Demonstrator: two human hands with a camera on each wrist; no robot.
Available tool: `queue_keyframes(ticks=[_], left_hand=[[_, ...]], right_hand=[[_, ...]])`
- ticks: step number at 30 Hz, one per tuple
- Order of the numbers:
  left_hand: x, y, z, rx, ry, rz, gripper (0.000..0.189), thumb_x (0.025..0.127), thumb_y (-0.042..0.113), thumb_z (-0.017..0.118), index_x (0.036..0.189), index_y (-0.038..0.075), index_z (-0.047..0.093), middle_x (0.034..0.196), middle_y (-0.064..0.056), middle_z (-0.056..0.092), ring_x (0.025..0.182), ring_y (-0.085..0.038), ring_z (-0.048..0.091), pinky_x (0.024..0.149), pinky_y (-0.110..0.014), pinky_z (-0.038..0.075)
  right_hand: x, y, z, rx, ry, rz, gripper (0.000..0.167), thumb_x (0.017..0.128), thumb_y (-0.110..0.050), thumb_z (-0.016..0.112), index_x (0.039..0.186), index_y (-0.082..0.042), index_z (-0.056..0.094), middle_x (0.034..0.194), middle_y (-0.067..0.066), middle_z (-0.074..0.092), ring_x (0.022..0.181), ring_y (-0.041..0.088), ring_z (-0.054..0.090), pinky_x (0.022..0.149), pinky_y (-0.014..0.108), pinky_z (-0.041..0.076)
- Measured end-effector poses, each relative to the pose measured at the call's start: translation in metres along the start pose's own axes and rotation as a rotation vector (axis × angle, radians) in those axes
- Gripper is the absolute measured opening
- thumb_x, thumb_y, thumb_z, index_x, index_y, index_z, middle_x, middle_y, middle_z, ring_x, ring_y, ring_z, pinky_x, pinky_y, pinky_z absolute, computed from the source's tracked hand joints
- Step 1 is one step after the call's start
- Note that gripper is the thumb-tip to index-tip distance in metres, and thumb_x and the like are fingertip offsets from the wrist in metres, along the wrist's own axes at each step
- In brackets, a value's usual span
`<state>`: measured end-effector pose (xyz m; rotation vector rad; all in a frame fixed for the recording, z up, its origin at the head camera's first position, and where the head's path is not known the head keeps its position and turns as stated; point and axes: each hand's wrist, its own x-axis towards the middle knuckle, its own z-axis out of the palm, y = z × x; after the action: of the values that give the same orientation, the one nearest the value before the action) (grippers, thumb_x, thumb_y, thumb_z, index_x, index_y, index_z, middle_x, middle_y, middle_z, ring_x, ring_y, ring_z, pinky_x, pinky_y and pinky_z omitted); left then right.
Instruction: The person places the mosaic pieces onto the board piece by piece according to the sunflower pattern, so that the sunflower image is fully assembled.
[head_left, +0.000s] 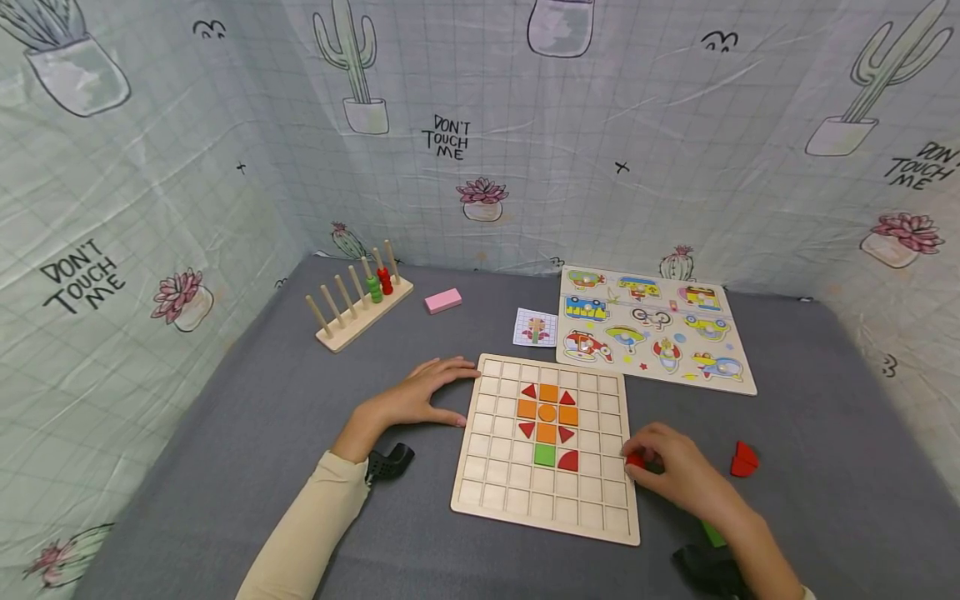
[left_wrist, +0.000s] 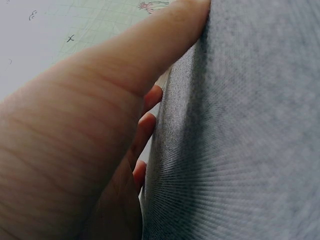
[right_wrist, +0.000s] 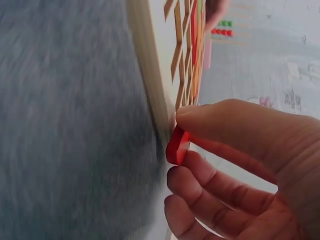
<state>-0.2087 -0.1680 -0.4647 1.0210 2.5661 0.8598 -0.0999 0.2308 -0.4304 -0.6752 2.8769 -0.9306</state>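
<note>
In the head view a wooden grid board (head_left: 495, 475) lies on the grey cloth. It bears orange squares (head_left: 548, 392) around an orange circle (head_left: 547, 412), several red triangles (head_left: 567, 398), a green square (head_left: 544, 454) and a red quarter circle (head_left: 569, 461). My left hand (head_left: 420, 394) rests at the board's left edge, fingers and thumb spread apart, holding nothing. Beside the right edge, my right hand (head_left: 678, 467) pinches a small red piece (right_wrist: 177, 145) between thumb and fingers. Its full outline is partly covered by the fingers.
Red pieces (head_left: 744, 459) lie right of my right hand, and a green piece (head_left: 712, 533) shows partly under that forearm. Behind the board are a pattern card (head_left: 536, 327), a vehicle puzzle (head_left: 652, 329), a pink block (head_left: 443, 301) and a peg rack (head_left: 365, 317) with green and red beads.
</note>
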Motion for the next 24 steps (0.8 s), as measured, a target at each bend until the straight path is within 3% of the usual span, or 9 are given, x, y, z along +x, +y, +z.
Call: queue_keyframes(ticks=[16, 24], left_hand=[[0.002, -0.003, 0.001, -0.003, 0.004, 0.007, 0.075, 0.083, 0.037, 0.078, 0.147, 0.018, 0.044, 0.154, -0.007, 0.037, 0.148, -0.030, 0.021, 0.119, -0.054, 0.009], [0.001, -0.004, 0.002, -0.001, 0.002, 0.010, 0.075, 0.083, 0.036, 0.078, 0.147, 0.017, 0.044, 0.154, -0.008, 0.037, 0.148, -0.030, 0.021, 0.119, -0.053, 0.009]], right_hand=[[0.016, -0.020, 0.020, 0.083, -0.109, -0.115, 0.013, 0.085, -0.003, 0.073, 0.093, -0.013, 0.069, 0.098, -0.002, 0.057, 0.073, 0.005, 0.049, 0.060, 0.019, 0.047], [0.017, -0.019, 0.019, 0.063, -0.091, -0.140, 0.014, 0.085, -0.009, 0.075, 0.097, -0.012, 0.070, 0.092, -0.004, 0.058, 0.073, 0.005, 0.048, 0.058, 0.019, 0.045]])
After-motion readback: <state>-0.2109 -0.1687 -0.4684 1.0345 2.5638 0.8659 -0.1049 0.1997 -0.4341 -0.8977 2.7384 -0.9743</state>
